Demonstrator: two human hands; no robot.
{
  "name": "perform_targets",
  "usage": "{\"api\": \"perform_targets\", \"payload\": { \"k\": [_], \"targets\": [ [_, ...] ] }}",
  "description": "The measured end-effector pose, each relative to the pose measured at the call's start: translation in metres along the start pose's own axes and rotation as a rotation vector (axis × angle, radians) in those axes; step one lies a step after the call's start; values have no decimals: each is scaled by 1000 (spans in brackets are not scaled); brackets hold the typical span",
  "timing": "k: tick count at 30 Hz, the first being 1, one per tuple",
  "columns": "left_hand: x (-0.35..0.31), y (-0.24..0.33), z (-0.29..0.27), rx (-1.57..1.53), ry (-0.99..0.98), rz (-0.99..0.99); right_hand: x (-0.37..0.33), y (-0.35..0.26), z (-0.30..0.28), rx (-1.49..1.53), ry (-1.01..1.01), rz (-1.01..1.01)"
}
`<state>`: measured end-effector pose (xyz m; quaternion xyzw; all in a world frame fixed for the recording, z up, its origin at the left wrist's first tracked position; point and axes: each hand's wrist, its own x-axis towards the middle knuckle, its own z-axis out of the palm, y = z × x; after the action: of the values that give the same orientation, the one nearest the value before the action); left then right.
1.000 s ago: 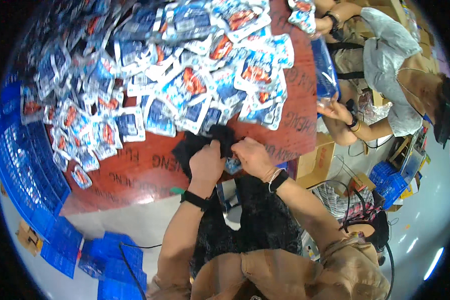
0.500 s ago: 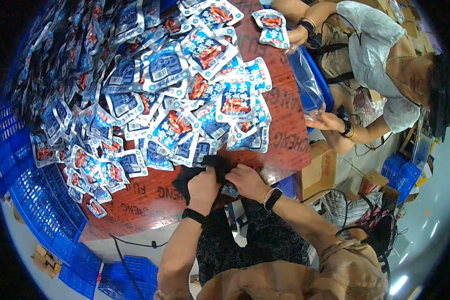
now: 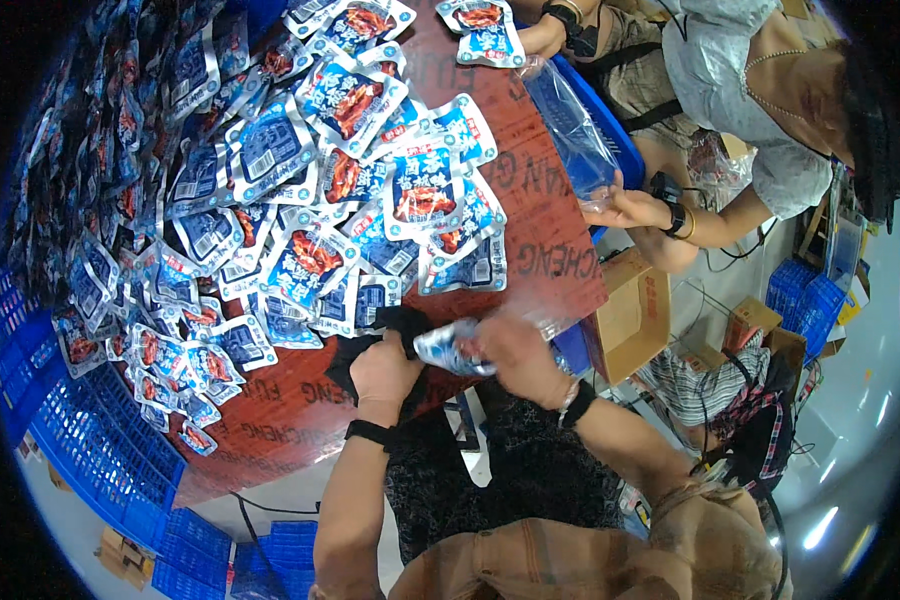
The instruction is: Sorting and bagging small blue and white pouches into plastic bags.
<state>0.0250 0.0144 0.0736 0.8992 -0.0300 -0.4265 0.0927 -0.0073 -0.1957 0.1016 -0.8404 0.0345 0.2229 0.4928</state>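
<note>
Near the front edge of the table, my left hand point(image 3: 383, 378) is closed on a black cloth point(image 3: 402, 325). Just right of it, my right hand point(image 3: 522, 358) grips a blue and white food pouch point(image 3: 452, 348); hand and pouch are smeared by motion. The pouch juts out leftward from my fingers, close to the cloth. Beyond both hands lies a spread of similar pouches point(image 3: 310, 262), some showing a picture of red-brown food, others their dark blue backs. They overlap and heap up toward the far left.
A co-worker's hand point(image 3: 630, 208) holds a clear plastic bag point(image 3: 575, 125) over a blue basket point(image 3: 625, 150) at the right. Pouches point(image 3: 482, 30) lie by their other hand. The red-brown table point(image 3: 545, 235) ends beside an open carton point(image 3: 635, 315). Blue crates point(image 3: 110, 440) stand at the left.
My right hand has moved right, away from the cloth, bringing a pouch into view. My left hand stays on the cloth. The whole view has shifted slightly.
</note>
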Motion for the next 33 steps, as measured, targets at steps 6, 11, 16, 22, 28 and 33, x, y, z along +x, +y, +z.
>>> {"api": "perform_targets", "payload": {
  "k": [6, 11, 16, 22, 28, 33],
  "targets": [
    [0, 1, -2, -22, -18, 14, 29, -1, -35, 846, 533, 216],
    [-12, -14, 8, -171, 25, -25, 37, -13, -24, 949, 544, 373],
    [-76, -23, 55, -1005, 513, -37, 2, 19, 22, 46, 231, 242],
    [-42, -12, 31, -336, 61, -104, -5, -16, 52, 582, 84, 444],
    [-8, -20, 14, -468, 79, -192, 71, -29, -67, 488, 35, 285],
    [-41, -37, 31, -1027, 212, -104, 73, -21, -62, -153, -47, 38]
  ]
}}
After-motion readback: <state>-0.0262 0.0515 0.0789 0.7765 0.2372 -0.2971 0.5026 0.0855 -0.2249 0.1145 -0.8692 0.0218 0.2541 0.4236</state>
